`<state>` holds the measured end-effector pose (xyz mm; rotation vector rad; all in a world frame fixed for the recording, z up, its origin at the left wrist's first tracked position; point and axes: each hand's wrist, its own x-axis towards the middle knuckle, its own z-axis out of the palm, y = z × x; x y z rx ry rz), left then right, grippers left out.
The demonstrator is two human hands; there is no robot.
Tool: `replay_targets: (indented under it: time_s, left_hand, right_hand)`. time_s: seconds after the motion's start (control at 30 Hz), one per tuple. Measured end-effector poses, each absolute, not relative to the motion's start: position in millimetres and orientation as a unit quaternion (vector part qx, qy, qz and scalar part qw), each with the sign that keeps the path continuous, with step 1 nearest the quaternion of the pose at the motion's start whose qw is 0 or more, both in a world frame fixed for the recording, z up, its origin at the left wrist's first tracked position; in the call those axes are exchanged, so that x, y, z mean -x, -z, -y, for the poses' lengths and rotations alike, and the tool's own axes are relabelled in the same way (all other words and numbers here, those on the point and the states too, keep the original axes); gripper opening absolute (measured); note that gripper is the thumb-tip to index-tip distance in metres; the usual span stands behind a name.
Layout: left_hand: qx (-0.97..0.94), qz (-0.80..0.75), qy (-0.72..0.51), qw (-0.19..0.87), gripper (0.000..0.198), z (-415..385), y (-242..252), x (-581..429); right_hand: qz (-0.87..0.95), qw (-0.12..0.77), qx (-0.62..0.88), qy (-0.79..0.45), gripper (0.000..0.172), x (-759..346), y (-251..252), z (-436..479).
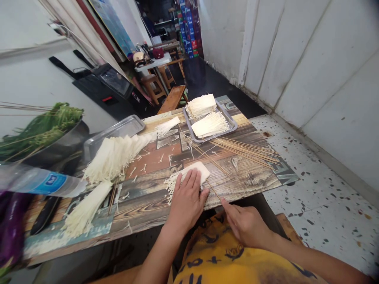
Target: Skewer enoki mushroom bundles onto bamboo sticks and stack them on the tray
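Right of the mushroom pile (111, 154), the left hand (187, 196) lays unclenched fingers over a bunch (203, 170) on the worktop (142, 213); at its cut end, the right hand (247, 225) pinches a skewer (213, 189). Threading seems in hand; the next push calls for a straight, gentle line

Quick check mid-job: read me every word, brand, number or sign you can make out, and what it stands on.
"+" on the yellow garment; its other dark marks give no word I can read.
Blue label on the clear bottle: white lettering, too blurred to read.
Tabletop: large printed letters near its right corner, no whole word legible.
Stacked boxes in the background: too small to read.
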<state>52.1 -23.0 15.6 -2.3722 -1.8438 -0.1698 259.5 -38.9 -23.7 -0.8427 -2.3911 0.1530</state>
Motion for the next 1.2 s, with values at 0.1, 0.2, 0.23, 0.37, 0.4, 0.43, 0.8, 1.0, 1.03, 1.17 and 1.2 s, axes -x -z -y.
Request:
replay_targets:
  time_s: [0.1,0.2,0.23,0.37,0.4,0.43,0.8,1.0,1.03,1.17,1.2]
  left_hand:
    - [0.786,0.609,0.067,0.077,0.054,23.2,-13.6,-51.1]
    - [0.773,0.622,0.076,0.100,0.057,20.8,-9.9,-50.5]
    - [0.770,0.625,0.075,0.103,0.057,19.4,-8.4,-50.1]
    - [0.774,0.623,0.074,0.086,0.054,13.6,-2.7,-47.6]
    - [0.774,0.623,0.075,0.083,0.052,12.6,-1.8,-47.1]
    - [0.773,0.624,0.075,0.081,0.051,11.8,-1.1,-46.9]
    - [0.767,0.633,0.044,0.092,0.045,10.1,-5.0,-50.4]
    - [0.770,0.630,0.042,0.091,0.046,10.3,-5.7,-48.9]
    - [0.770,0.630,0.043,0.089,0.046,10.4,-6.0,-48.5]
    - [0.771,0.630,0.040,0.087,0.046,10.0,-7.8,-47.5]
    - [0.771,0.629,0.040,0.087,0.046,9.8,-8.2,-47.3]
  right_hand:
    - [0.894,0.291,0.332,-0.067,0.048,-259.2,23.8,39.0]
    - [0.892,0.291,0.341,-0.061,0.042,-258.1,21.4,39.1]
    - [0.891,0.292,0.342,-0.060,0.041,-257.6,20.4,39.0]
    - [0.892,0.294,0.338,-0.061,0.041,-258.0,17.4,38.0]
    - [0.892,0.295,0.335,-0.064,0.042,-258.7,17.3,37.7]
    - [0.892,0.297,0.332,-0.070,0.043,-259.4,17.5,37.4]
    - [0.884,0.337,0.305,-0.110,0.059,-266.8,24.4,44.8]
    - [0.881,0.351,0.298,-0.111,0.061,-276.0,29.5,54.5]
    - [0.881,0.349,0.300,-0.111,0.061,-276.2,30.3,55.0]
    - [0.883,0.337,0.310,-0.104,0.063,-273.4,33.0,54.5]
    - [0.884,0.333,0.312,-0.101,0.064,-272.6,33.5,54.3]
